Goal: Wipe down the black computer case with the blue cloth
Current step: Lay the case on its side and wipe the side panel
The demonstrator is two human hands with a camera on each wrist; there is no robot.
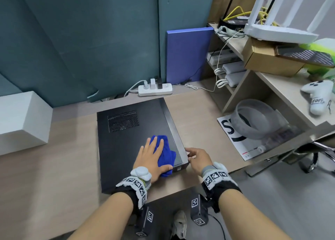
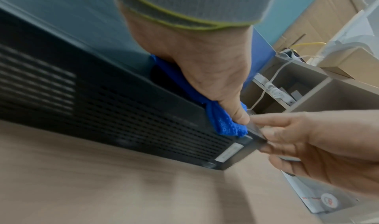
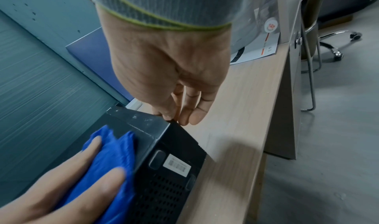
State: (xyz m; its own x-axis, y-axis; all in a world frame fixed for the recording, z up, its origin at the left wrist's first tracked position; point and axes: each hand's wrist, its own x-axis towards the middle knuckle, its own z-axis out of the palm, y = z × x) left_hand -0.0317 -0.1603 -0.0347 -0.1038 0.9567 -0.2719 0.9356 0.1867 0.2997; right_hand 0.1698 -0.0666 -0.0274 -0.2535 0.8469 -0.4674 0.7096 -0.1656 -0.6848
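The black computer case (image 1: 123,149) lies flat on the wooden desk, vent holes on its top. A blue cloth (image 1: 165,152) is spread on the top near the front right corner. My left hand (image 1: 151,153) presses flat on the cloth with straight fingers. In the left wrist view its thumb pushes the cloth (image 2: 223,123) over the case's (image 2: 123,114) front edge. My right hand (image 1: 197,158) grips that front right corner, thumb on top and fingers down the side. In the right wrist view the cloth (image 3: 110,154) sits beside a barcode label on the case (image 3: 174,154).
Behind the case are a white power strip (image 1: 155,89) and a blue board (image 1: 186,56) leaning on the partition. A white box (image 1: 21,120) stands at the left. Shelves at the right hold a cardboard box (image 1: 266,58), a grey ring (image 1: 253,121) and a white controller (image 1: 319,96).
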